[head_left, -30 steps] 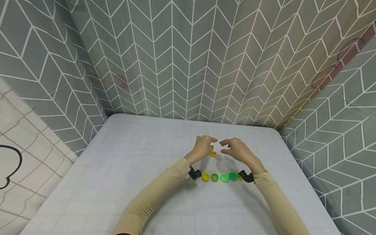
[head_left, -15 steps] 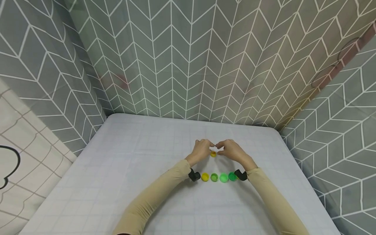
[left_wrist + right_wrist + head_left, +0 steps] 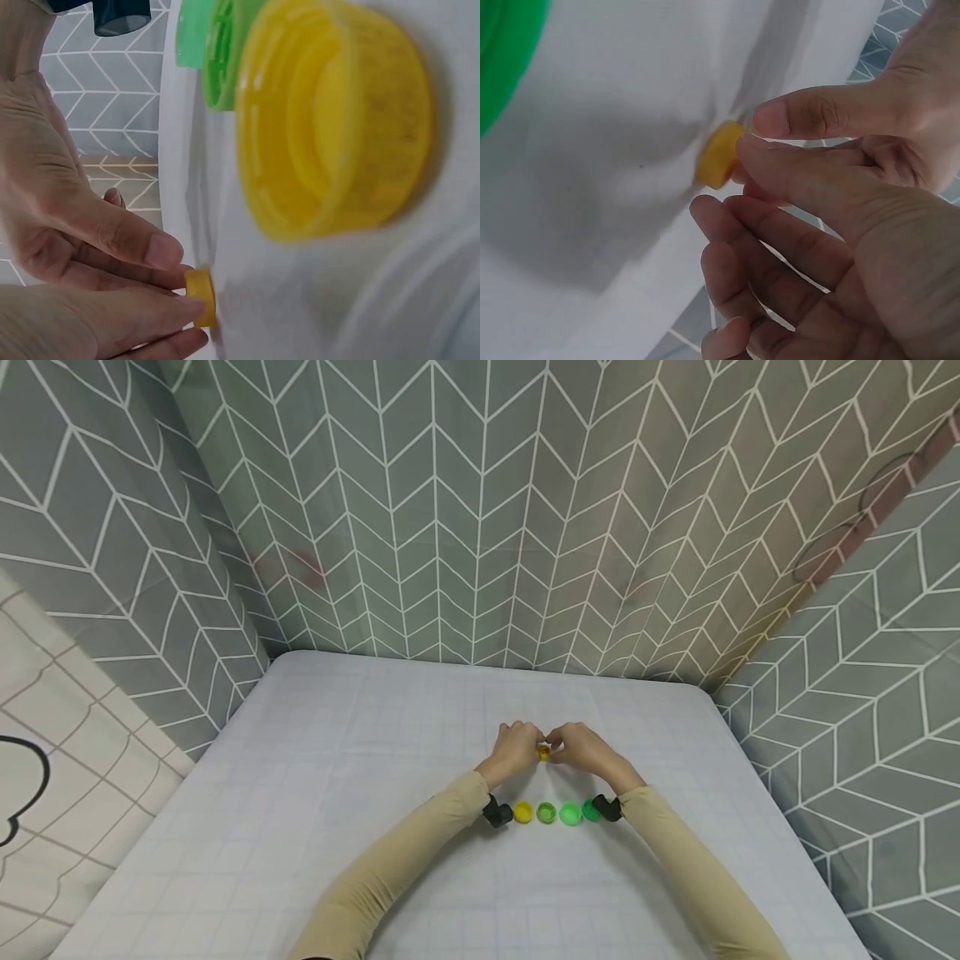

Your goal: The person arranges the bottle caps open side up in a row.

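A small yellow bottle cap (image 3: 544,754) lies on the white-covered table between my two hands. My left hand (image 3: 517,746) is at its left side, thumb and fingers at the cap in the left wrist view. From the right reaches my right hand (image 3: 581,747); in the right wrist view its thumb overlaps the yellow cap (image 3: 720,156), while its other fingers curve loosely with a gap below the thumb. Neither hand shows a clear pinch. Nearer me runs a row of caps: yellow (image 3: 522,812), olive green (image 3: 546,812), light green (image 3: 570,813) and darker green (image 3: 591,810), the last partly hidden.
Black wrist cameras on the left (image 3: 497,812) and right (image 3: 607,808) wrists hang close to both ends of the row. A pale, blurred curved rim (image 3: 435,300) shows beside the yellow cap in the left wrist view. Grey patterned curtains (image 3: 480,510) enclose the table (image 3: 360,718).
Both hands have come down and closed in on the small yellow cap, the right hand moving left. The right wrist camera now covers the row's right end, where a yellow-green cap showed.
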